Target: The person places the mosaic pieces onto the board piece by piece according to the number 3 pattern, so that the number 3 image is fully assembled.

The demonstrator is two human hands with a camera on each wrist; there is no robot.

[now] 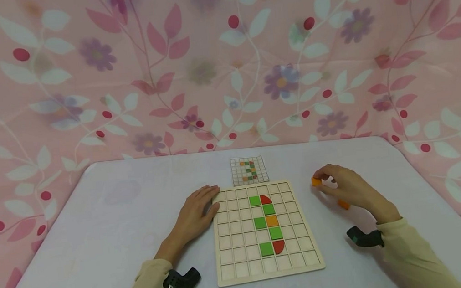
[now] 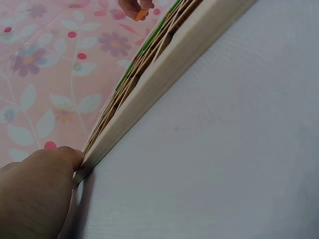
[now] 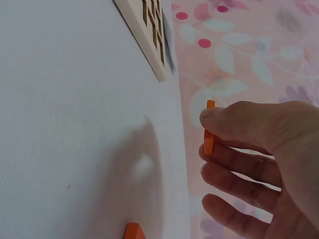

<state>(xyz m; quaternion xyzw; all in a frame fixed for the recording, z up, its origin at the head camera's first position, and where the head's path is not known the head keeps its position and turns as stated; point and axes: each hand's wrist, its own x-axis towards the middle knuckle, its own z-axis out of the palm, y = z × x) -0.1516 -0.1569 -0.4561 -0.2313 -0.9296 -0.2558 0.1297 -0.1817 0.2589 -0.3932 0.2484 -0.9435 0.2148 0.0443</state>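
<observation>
Between the thumb and fingers of my right hand (image 1: 347, 186) an orange tile (image 3: 209, 128) is pinched, raised off the table to the right of the board. A second orange piece (image 1: 343, 204) lies on the table beneath that hand. My left hand (image 1: 197, 213) rests at the upper left corner of the wooden grid board (image 1: 241, 267), thumb and fingers touching its edge. On the board sit several green tiles (image 1: 266, 249), two red rounded tiles (image 1: 278, 247) and one orange square tile (image 1: 272, 221), all in the middle columns.
Behind the board lies a small printed pattern card (image 1: 238, 173) with a coloured grid. The white table (image 1: 98, 228) reaches back to a pink floral cloth (image 1: 208, 73). Each wrist carries a black camera mount (image 1: 185, 279).
</observation>
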